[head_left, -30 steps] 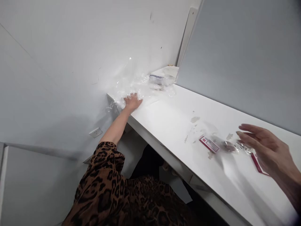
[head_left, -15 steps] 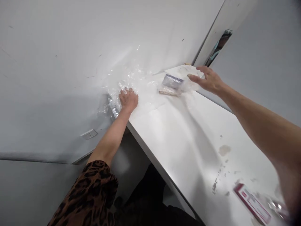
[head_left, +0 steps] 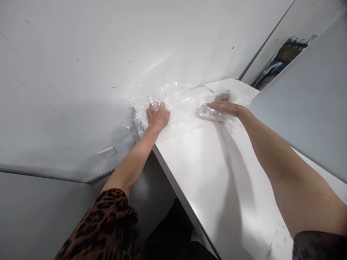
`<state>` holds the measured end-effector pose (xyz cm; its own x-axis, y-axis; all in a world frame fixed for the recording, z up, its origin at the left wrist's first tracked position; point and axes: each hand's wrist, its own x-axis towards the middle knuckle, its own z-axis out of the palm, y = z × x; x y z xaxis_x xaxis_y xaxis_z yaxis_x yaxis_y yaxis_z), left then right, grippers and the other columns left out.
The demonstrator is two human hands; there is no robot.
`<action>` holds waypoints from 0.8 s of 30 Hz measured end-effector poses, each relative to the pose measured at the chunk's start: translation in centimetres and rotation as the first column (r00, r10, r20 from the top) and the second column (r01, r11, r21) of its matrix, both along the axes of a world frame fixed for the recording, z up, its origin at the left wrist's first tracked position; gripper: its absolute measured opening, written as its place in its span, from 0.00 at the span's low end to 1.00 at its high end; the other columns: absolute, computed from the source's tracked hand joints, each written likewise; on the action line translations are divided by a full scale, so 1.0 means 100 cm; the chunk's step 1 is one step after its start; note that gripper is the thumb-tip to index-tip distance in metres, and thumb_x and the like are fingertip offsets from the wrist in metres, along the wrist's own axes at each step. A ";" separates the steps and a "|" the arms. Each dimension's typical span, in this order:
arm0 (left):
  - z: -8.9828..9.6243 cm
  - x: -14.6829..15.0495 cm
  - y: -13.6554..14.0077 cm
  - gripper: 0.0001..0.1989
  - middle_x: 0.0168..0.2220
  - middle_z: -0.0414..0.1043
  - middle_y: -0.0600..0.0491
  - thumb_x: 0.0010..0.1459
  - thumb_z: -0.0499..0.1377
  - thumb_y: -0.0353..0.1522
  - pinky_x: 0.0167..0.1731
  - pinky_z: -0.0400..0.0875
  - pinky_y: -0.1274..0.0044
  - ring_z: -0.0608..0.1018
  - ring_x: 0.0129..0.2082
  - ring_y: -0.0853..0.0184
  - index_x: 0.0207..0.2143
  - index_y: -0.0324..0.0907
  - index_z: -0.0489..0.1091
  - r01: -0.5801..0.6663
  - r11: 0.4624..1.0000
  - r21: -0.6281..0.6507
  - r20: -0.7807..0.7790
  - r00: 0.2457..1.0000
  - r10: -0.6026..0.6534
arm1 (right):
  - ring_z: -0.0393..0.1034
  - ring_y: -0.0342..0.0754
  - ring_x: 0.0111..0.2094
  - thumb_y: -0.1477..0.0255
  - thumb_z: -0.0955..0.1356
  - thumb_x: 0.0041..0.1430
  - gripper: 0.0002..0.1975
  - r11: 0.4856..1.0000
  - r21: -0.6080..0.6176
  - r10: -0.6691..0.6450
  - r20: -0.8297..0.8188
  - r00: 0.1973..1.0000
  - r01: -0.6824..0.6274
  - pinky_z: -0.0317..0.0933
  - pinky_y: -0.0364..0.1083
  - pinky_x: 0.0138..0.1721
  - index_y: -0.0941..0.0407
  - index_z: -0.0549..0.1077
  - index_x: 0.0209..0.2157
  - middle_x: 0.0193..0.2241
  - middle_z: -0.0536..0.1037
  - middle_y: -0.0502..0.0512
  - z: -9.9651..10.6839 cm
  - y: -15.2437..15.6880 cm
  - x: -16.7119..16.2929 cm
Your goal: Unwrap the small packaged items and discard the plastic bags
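Observation:
Crumpled clear plastic film [head_left: 173, 90] lies over the table's far left end, against the wall. My left hand [head_left: 158, 117] presses into it with bent fingers gripping the film, which partly covers the fingertips. To the right, a small packet in clear plastic [head_left: 210, 115] rests on the table. My right hand [head_left: 227, 107] lies across the packet's top, fingers stretched out flat and touching its wrapping. What the packet contains is hard to make out under the hand and the shine. A blurred dark purplish patch [head_left: 222, 96] shows just behind that hand.
The white table [head_left: 195, 169] runs from the wall toward my right side. White sheets [head_left: 230, 86] lie at its far corner. A grey panel [head_left: 303, 108] borders the right side, with a gap showing dark items behind. A wall socket [head_left: 107, 152] sits low on the left.
My right hand has come down from above the far corner onto the wrapped packet. My left hand stays on the film. The view has shifted, and the red-and-white box has left it.

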<state>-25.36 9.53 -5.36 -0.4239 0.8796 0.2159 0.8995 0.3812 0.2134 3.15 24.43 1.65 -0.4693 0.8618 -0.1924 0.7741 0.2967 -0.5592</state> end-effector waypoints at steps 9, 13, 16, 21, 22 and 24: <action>-0.001 0.001 -0.002 0.29 0.72 0.57 0.35 0.70 0.44 0.38 0.70 0.50 0.53 0.55 0.75 0.44 0.69 0.36 0.60 0.088 0.993 0.080 0.098 0.991 -0.095 | 0.66 0.65 0.67 0.43 0.62 0.69 0.33 0.993 0.091 0.070 0.119 0.990 -0.081 0.51 0.64 0.71 0.50 0.76 0.62 0.65 0.74 0.59 -0.005 -0.155 0.117; -0.001 0.001 0.000 0.32 0.74 0.53 0.33 0.69 0.46 0.38 0.71 0.48 0.50 0.52 0.76 0.41 0.72 0.35 0.56 0.109 0.991 0.083 0.136 0.984 -0.119 | 0.66 0.66 0.67 0.41 0.65 0.64 0.31 0.999 -0.011 0.033 0.243 0.969 -0.031 0.57 0.66 0.68 0.42 0.78 0.60 0.66 0.73 0.56 0.005 -0.189 0.186; -0.001 0.002 0.002 0.32 0.74 0.53 0.32 0.69 0.46 0.37 0.71 0.48 0.50 0.52 0.76 0.41 0.71 0.33 0.57 0.106 0.991 0.079 0.146 0.982 -0.117 | 0.76 0.70 0.56 0.36 0.70 0.52 0.33 0.999 -0.006 -0.041 0.451 0.892 0.048 0.66 0.70 0.58 0.44 0.84 0.47 0.55 0.82 0.61 0.030 -0.191 0.209; 0.004 0.004 0.001 0.33 0.74 0.55 0.34 0.68 0.46 0.36 0.71 0.50 0.50 0.54 0.75 0.42 0.73 0.34 0.55 0.090 0.990 0.110 0.120 0.988 -0.103 | 0.73 0.65 0.59 0.39 0.64 0.63 0.35 0.926 0.377 -0.114 0.231 0.966 0.019 0.67 0.66 0.59 0.50 0.79 0.56 0.61 0.76 0.65 0.043 -0.195 0.158; 0.005 0.003 0.000 0.34 0.73 0.56 0.33 0.67 0.46 0.36 0.70 0.51 0.51 0.56 0.74 0.42 0.74 0.34 0.53 0.087 0.990 0.115 0.118 0.988 -0.101 | 0.67 0.66 0.65 0.40 0.65 0.64 0.36 0.930 0.360 -0.001 0.207 0.978 -0.075 0.64 0.67 0.63 0.50 0.75 0.61 0.66 0.71 0.64 0.036 -0.196 0.144; 0.006 0.002 0.000 0.36 0.71 0.60 0.32 0.67 0.47 0.36 0.69 0.55 0.52 0.60 0.72 0.43 0.75 0.34 0.50 0.096 0.989 0.114 0.112 0.988 -0.109 | 0.63 0.68 0.68 0.41 0.65 0.64 0.35 0.943 0.263 0.142 0.228 0.963 -0.202 0.61 0.71 0.65 0.50 0.76 0.60 0.66 0.72 0.63 0.017 -0.198 0.126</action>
<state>-25.11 9.54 -4.78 -0.3609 0.8940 0.2657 0.8989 0.2575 0.3545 15.73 4.60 3.31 -0.5915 0.8041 -0.0604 0.7853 0.5575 -0.2691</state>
